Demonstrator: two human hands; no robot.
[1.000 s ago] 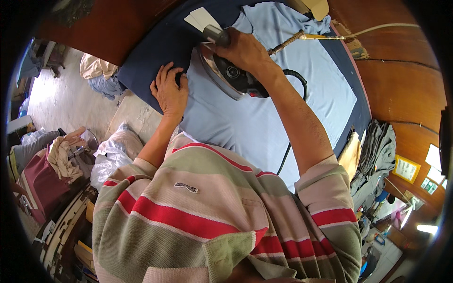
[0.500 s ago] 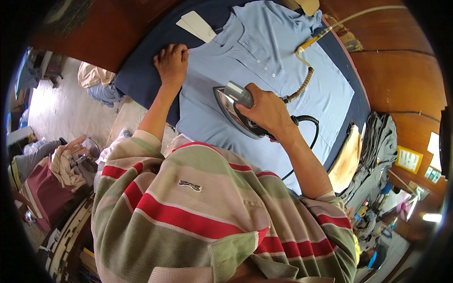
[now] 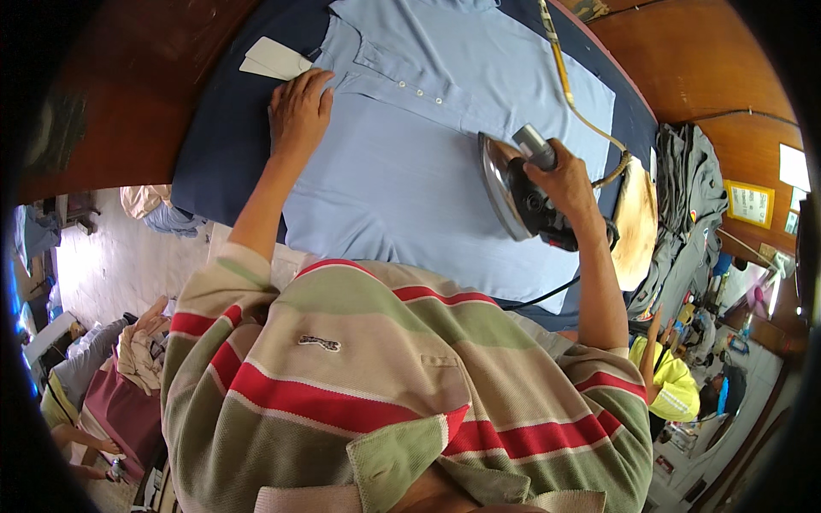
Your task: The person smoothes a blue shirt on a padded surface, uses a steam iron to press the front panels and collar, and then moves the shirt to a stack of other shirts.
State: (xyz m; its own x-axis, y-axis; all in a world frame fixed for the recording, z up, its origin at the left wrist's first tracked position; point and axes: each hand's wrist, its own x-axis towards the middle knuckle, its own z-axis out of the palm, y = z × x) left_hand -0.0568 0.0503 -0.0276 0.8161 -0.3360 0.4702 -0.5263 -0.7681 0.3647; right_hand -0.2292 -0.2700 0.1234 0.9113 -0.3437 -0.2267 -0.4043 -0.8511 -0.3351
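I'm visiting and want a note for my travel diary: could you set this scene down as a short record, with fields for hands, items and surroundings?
Right hand: gripping the handle of an iron over the shirt
Left hand: open, palm down at the shirt's left edge
Garment: light blue shirt, spread out, buttons near its neck
Surface: dark blue cloth under the shirt
Beside left hand: white cards
Far right: dark clothes; yellow-framed notice
Lower right: another person's yellow sleeve
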